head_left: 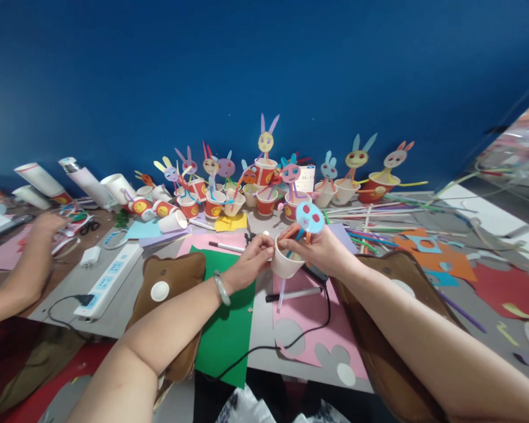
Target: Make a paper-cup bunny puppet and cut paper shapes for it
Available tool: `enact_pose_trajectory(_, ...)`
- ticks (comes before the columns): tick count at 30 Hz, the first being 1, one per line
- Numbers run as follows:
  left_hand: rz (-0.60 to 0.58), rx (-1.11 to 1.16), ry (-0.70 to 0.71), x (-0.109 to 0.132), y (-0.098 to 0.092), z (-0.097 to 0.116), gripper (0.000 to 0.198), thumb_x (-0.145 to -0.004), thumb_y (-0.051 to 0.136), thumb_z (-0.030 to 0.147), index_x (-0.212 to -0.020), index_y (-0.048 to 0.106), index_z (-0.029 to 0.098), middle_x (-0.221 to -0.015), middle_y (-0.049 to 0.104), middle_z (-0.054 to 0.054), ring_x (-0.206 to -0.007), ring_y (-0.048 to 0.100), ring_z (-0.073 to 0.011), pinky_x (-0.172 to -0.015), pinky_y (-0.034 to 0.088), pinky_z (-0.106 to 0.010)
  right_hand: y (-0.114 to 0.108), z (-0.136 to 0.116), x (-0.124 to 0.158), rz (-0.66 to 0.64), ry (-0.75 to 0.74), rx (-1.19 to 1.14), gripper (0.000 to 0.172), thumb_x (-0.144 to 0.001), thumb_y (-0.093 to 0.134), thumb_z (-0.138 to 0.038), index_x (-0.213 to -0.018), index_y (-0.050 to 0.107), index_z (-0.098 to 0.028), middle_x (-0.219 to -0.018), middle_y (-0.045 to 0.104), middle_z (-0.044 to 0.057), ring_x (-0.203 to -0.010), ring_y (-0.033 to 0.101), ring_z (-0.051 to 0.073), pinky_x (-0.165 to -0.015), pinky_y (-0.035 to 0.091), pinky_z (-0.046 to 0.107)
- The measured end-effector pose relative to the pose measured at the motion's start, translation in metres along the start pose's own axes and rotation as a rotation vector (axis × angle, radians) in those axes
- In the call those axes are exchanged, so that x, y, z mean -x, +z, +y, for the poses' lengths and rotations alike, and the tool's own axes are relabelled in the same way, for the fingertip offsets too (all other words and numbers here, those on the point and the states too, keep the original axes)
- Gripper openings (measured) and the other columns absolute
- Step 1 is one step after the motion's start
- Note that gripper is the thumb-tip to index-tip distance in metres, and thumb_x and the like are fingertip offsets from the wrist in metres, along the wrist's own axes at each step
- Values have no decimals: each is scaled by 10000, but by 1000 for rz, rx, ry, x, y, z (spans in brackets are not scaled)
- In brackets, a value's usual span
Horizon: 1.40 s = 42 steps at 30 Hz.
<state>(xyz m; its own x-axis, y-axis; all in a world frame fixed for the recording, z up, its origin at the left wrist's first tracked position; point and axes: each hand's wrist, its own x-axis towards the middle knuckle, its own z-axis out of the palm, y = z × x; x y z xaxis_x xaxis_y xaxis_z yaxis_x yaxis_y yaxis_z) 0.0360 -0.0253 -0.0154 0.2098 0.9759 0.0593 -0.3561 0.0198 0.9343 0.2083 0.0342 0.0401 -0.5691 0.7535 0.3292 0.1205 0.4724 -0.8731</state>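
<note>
Both forearms reach in from the near edge of the surface [263, 329] and meet above its near middle. The left hand [252, 258], with a pale bracelet [221, 288] on its wrist, is turned palm inward, its thumb and fingers pinched together on the left rim of a white paper cup [284, 265]. The right hand [324, 249] comes from the other side, knuckles up, its fingers closed on the cup's right rim and wall. The cup is held clear of the surface, tilted a little toward the left hand, between the two hands.

A blue paper disc [310, 217] with two red dots stands on thin stalks just above the right hand. Whether the fingers also pinch those stalks cannot be told. A pale straw [282, 295] hangs below the cup.

Under the hands lie a green sheet [227, 335] and a pink sheet [308, 320] with round holes cut out, a black marker [293, 293] across the pink one, and a black cable [291, 343].

Along the far edge stands a row of paper-cup rabbits [264, 176]. Many cups are red with a yellow mark, too small to read. At the left edge another person's hand [48, 226] rests near a white power strip [110, 279].
</note>
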Motion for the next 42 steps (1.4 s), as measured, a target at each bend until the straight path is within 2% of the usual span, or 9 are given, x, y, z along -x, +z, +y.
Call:
enact_pose_trajectory(4,31,-43,34,-2,-2,-3,407,-797,701,537,-878,504,190,-802,451,29,-711,417,-94,-648,387,-206,1,3,0,34,34,11,226,-772,737,-393,-820,737,-172,-812,745,50,-752,680,209,-704,542,305)
enact_pose_trajectory(9,69,-23,99,-4,-5,-3,381,-844,662,520,-892,484,186,-835,463,27,-753,440,-95,-687,416,-209,2,3,0,241,4,24,264,-747,760,-399,-896,723,-184,-877,750,48,-823,682,225,-756,534,332)
enact_pose_trajectory(14,88,-49,132,-4,-4,2,412,-824,679,534,-857,465,184,-826,451,32,-729,423,-86,-674,408,-200,-1,3,-2,353,-3,70,242,-750,752,-410,-778,686,-180,-781,707,33,-825,660,226,-800,508,350)
enact_pose_trajectory(19,99,-70,135,-5,-4,-1,433,-802,691,557,-852,474,186,-824,452,28,-725,419,-93,-673,398,-210,-1,-2,-1,342,14,113,213,-786,703,-396,-750,675,-188,-649,637,11,-761,639,219,-710,500,322)
enact_pose_trajectory(26,109,-9,97,-5,-2,-4,418,-794,704,535,-841,479,186,-827,460,30,-761,442,-101,-706,429,-223,-4,-4,-1,283,102,119,242,-799,688,-419,-731,686,-186,-598,616,7,-605,586,173,-536,446,269)
enact_pose_trajectory(29,126,24,41,-4,-1,-2,430,-769,723,534,-830,473,189,-811,467,34,-759,461,-106,-707,445,-239,-4,0,-2,249,148,72,256,-804,681,-436,-763,708,-184,-539,585,-1,-556,565,165,-492,422,261)
enact_pose_trajectory(36,149,136,-93,-6,0,2,437,-707,790,477,-825,491,181,-767,518,39,-734,525,-102,-653,432,-218,-1,13,-6,221,280,-139,331,-742,727,-504,-761,692,-176,-596,636,-8,-405,429,86,-378,314,234)
enact_pose_trajectory(42,175,170,-163,-7,3,8,431,-687,804,470,-819,515,179,-805,577,18,-718,572,-112,-623,442,-227,-2,23,-9,209,302,-204,367,-738,732,-545,-800,699,-184,-594,640,-13,-383,419,75,-337,279,216)
